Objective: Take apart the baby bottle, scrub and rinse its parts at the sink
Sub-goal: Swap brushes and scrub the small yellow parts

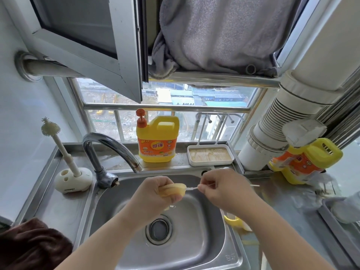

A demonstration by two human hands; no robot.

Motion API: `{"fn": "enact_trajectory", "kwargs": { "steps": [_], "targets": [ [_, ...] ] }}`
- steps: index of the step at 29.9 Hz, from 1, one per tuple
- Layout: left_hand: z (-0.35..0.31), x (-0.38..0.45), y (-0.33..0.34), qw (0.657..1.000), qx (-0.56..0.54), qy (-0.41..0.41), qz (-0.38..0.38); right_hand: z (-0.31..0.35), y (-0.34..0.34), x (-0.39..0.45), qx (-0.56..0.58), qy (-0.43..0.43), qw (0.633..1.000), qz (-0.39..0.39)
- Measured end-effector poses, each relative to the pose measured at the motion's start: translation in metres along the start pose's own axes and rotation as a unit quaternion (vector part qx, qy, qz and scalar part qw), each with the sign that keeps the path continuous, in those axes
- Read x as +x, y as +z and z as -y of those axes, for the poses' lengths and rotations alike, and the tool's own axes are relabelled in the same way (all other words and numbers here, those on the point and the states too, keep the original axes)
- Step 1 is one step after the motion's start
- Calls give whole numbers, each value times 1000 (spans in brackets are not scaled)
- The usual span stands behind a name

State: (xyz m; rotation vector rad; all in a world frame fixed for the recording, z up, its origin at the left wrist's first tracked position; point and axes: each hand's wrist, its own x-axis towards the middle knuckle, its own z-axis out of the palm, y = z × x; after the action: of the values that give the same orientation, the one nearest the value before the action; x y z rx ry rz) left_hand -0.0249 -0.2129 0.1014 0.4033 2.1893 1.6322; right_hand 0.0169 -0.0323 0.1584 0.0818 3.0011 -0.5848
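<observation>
Head view showed me the left hand (155, 193) gripping a yellow nipple (173, 189) over the sink (204, 250), while at 3 o'clock the right hand (224, 189) pinched a thin brush (191, 188).

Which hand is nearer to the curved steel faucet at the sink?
Left. The left hand, gripping a yellowish bottle part, is just below and right of the curved steel faucet spout. The right hand, pinching a thin white stick brush, is farther right.

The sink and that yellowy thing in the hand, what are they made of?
The sink looks like brushed stainless steel: grey, with soft streaky reflections. The nipple gripped by the left hand looks like soft silicone or rubber: yellowish, see-through, squashed by the fingers. Which one, I cannot tell.
</observation>
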Motion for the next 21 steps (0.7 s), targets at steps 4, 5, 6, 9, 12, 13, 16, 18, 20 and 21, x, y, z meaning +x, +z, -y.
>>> {"fn": "enact_trajectory", "kwargs": {
  "steps": [4,5,6,9,12,13,16,18,20,21],
  "targets": [
    [-6,2,2,1000,15,8,-8,6,2,2,17,-31,999,-15],
    [-6,2,0,1000,-1,1,-15,6,2,3,37,-28,999,-13],
    [-6,1,-2,999,-25,-5,-21,3,0,3,62,-17,998,-6],
    [-7,0,-5,997,-69,-13,-7,-3,1,0,145,4,989,2],
    [-9,-3,2,996,-87,1,-4,5,8,2,145,-12,989,0],
    [-9,-3,3,996,-90,7,0,8,9,2,134,-23,991,4],
    [-10,-4,1,995,-99,2,12,6,7,3,136,-28,990,10],
    [-11,-3,-1,995,-100,-1,11,0,3,2,160,-9,987,7],
    [-13,-3,2,995,-96,2,14,0,3,1,153,-5,988,4],
    [-14,-3,5,996,-85,6,9,4,4,2,131,-11,991,-4]
  ]
}}
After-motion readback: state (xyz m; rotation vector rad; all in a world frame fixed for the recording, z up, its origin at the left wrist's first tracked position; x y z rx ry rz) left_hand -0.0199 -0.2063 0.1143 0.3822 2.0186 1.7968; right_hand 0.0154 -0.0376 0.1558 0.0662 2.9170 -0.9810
